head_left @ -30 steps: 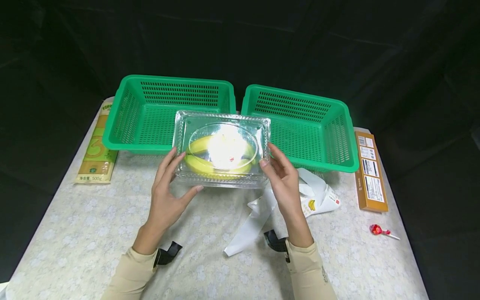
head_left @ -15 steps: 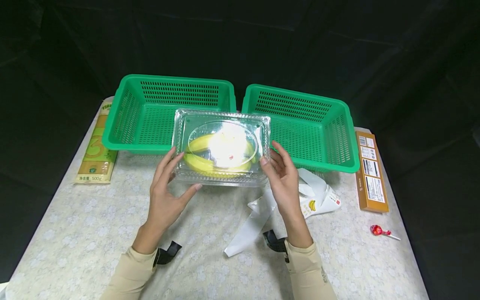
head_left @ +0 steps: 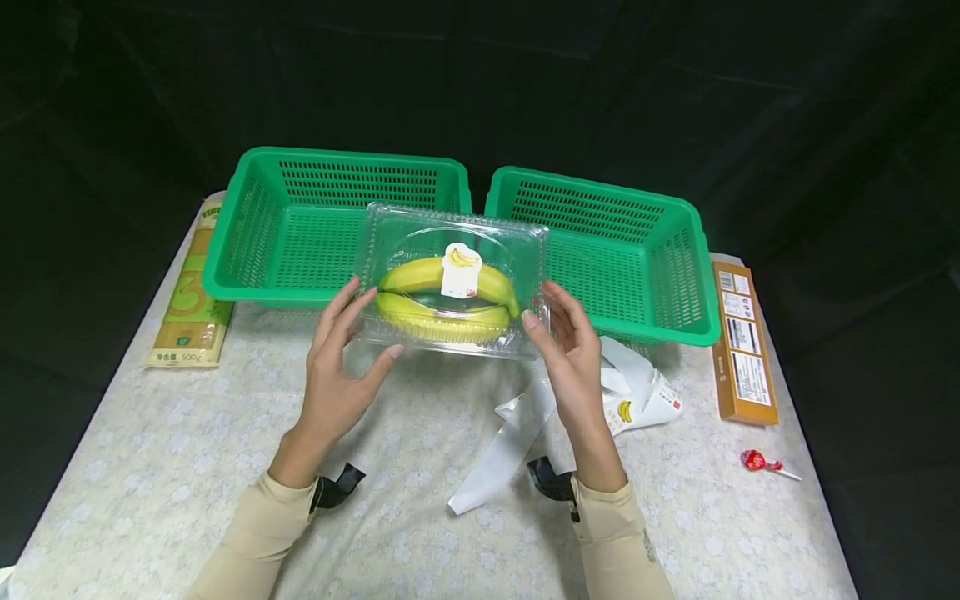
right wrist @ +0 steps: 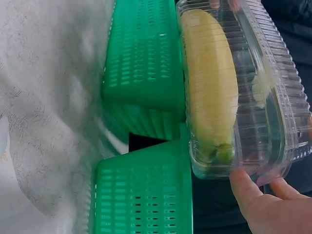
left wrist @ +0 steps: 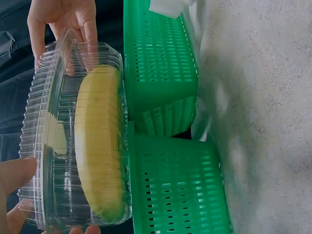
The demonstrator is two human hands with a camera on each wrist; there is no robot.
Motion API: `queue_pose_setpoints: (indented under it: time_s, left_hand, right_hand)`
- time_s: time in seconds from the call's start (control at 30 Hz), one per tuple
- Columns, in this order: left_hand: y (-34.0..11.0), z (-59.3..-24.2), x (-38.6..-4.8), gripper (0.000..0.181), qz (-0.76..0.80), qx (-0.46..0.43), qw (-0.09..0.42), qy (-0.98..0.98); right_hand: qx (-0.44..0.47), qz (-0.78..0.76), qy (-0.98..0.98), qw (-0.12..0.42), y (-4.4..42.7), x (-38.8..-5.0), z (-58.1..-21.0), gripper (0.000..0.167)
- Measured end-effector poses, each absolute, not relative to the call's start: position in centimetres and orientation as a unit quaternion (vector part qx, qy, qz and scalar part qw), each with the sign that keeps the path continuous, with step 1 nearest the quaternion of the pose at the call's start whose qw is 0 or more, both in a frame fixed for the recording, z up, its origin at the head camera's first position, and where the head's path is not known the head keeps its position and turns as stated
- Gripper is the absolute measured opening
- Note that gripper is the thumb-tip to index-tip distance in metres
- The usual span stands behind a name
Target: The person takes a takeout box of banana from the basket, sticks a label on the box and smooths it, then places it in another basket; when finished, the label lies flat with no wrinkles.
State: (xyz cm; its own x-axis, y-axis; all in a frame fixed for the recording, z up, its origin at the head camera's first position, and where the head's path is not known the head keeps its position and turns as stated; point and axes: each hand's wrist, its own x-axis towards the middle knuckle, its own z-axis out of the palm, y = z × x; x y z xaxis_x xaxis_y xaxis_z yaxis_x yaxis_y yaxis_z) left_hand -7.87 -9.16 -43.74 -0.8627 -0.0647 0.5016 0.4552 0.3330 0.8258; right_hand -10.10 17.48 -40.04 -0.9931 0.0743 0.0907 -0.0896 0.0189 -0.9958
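Note:
A clear plastic clamshell box (head_left: pixel 457 329) with bananas (head_left: pixel 442 317) inside is held up between both hands, above the table and in front of the baskets. A white banana-printed label (head_left: pixel 461 282) sits on its lid. My left hand (head_left: pixel 335 383) grips the box's left end, with the thumb at the near side. At the other end my right hand (head_left: pixel 572 358) holds it, the thumb on the near right corner and fingers curled behind. In the left wrist view, one banana (left wrist: pixel 100 141) shows through the ridged wall, near the green baskets.
Two green baskets, left (head_left: pixel 330 296) and right (head_left: pixel 637 333), stand at the back. A noodle-like packet (head_left: pixel 191 308) lies left. Under my right hand are crumpled white wrappers (head_left: pixel 637 400). An orange box (head_left: pixel 742 342) and a red lollipop (head_left: pixel 756 460) lie right.
The box has risen slightly and shifted right, tilting so that the lid's glare is gone and the label shows. Both hands keep hold of it.

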Motion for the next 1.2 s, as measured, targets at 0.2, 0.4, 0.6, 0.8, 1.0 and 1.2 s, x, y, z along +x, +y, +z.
queue_pose_setpoints:
  time_s: [0.2, 0.4, 0.6, 0.8, 1.0, 1.2]
  left_hand:
    - [-9.0, -43.9, -7.9, 0.064, -0.565, -0.128, 0.230, -0.782]
    - [-8.9, -44.0, -7.9, 0.064, -0.568, -0.128, 0.230, -0.779]
    - [-8.8, -43.9, -8.0, 0.063, -0.574, -0.138, 0.228, -0.774]
    - [-8.6, -43.9, -8.4, 0.063, -0.568, -0.161, 0.222, -0.776]
    - [-8.3, -44.2, -8.6, 0.061, -0.571, -0.168, 0.207, -0.777]
    - [-8.1, -44.3, -8.7, 0.055, -0.575, -0.165, 0.210, -0.774]
  right_hand:
    - [0.013, 0.698, -0.713, 0.056, 17.7, -10.3, -40.2, 0.058]
    - [0.011, 0.696, -0.717, 0.047, 17.7, -10.3, -40.2, 0.057]
    - [0.010, 0.702, -0.711, 0.041, 17.8, -10.4, -40.0, 0.056]
    - [0.003, 0.699, -0.714, 0.042, 18.5, -10.6, -39.8, 0.055]
    - [-0.002, 0.701, -0.712, 0.043, 18.9, -10.7, -39.9, 0.055]
    - [-0.004, 0.700, -0.713, 0.044, 19.0, -10.9, -40.0, 0.055]
